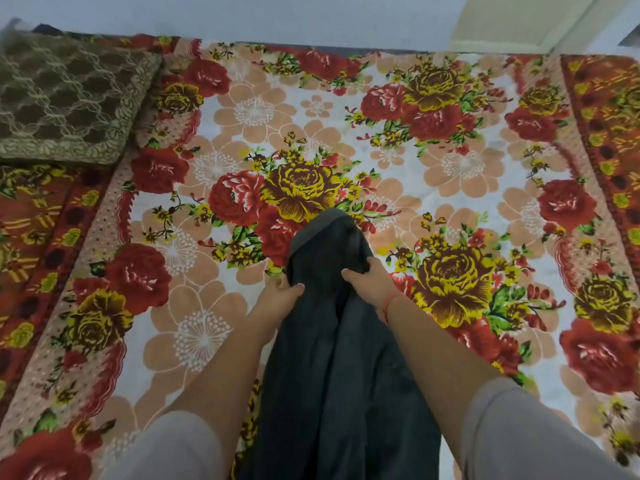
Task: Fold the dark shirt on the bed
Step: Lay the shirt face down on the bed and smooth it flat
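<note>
The dark grey shirt [332,358] hangs bunched in a long narrow shape in front of me, its far end draped on the flowered bedspread [433,174]. My left hand [277,296] grips the cloth on its left edge. My right hand [367,275] grips the cloth on its right side, slightly farther out, thumb curled over the fabric. Both hands hold the shirt near its upper part, a hand's width apart. The shirt's lower part runs down between my forearms and out of view at the bottom.
A brown patterned cushion [69,95] lies at the bed's far left corner. The bedspread's red border runs along the left [31,237] and right [609,133] sides. A pale wall [277,15] stands behind the bed.
</note>
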